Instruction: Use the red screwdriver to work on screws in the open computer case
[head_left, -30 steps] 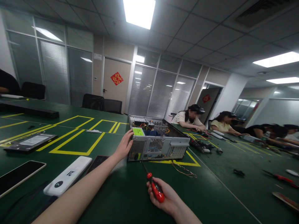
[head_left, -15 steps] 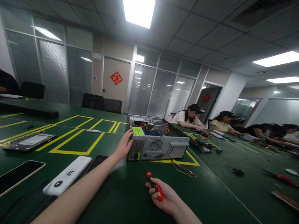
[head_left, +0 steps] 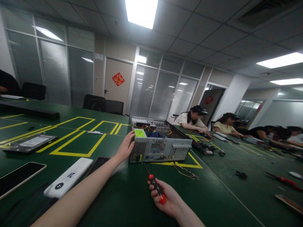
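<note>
A grey metal computer case (head_left: 165, 150) lies on the green table, its top uncovered and its rear panel facing me. Inside show coloured wires and a yellow-green label (head_left: 140, 133). My left hand (head_left: 125, 147) holds the case's near left corner, fingertips at its upper edge and thumb at the rear. In my right hand (head_left: 164, 197) is a red-and-black screwdriver (head_left: 157, 186), fingers wrapped round its handle. The shaft points up and left toward the lower left edge of the rear panel. Whether the tip touches a screw is too small to tell.
Left of my arm lie a white device marked 21 (head_left: 71, 176), a phone (head_left: 21, 178) and a hard drive (head_left: 30, 142). Thin wires (head_left: 186, 170) lie before the case. Dark parts (head_left: 204, 147) and red-handled pliers (head_left: 284, 180) are right. Several people sit farther along the table.
The screwdriver handle has turned in my right hand, showing more of its black side. My left hand and the computer case stay in place.
</note>
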The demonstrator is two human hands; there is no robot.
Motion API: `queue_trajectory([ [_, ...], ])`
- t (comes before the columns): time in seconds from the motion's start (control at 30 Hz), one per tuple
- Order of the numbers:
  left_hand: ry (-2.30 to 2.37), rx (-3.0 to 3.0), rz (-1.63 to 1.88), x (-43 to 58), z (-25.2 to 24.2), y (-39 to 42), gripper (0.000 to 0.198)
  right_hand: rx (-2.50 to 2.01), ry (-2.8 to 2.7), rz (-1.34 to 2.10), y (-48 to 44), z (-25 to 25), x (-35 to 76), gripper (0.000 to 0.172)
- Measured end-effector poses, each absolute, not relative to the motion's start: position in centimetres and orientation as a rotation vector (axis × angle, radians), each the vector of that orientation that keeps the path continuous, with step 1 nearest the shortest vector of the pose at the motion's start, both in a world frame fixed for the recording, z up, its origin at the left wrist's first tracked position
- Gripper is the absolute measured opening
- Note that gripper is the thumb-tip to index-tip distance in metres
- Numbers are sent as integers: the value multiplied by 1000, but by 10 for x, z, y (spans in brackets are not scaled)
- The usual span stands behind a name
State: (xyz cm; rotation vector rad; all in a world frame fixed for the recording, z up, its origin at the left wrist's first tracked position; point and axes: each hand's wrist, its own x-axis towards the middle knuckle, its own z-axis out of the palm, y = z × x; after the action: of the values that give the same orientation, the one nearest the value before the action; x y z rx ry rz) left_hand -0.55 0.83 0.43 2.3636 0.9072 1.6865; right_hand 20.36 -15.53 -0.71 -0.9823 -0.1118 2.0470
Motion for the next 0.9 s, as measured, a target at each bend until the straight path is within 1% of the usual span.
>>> queue_trajectory([
  [0.3, 925, 2356, 1680, -5, 4, 8, 37, -870, 37, 2042, -157, 3, 203, 27],
  [0.43, 913, 2364, 1692, -5, 3, 8, 38, -919, -217, 2008, -162, 7, 198, 28],
  [0.6, 896, 2363, 1693, -5, 4, 10, 37, -837, -542, 1833, -160, 17, 196, 27],
  [0.73, 903, 2361, 1689, -6, 4, 10, 38, -799, -620, 1777, -155, 22, 198, 28],
  [0.9, 911, 2358, 1687, -5, 3, 9, 38, -801, -624, 1786, -151, 20, 200, 28],
])
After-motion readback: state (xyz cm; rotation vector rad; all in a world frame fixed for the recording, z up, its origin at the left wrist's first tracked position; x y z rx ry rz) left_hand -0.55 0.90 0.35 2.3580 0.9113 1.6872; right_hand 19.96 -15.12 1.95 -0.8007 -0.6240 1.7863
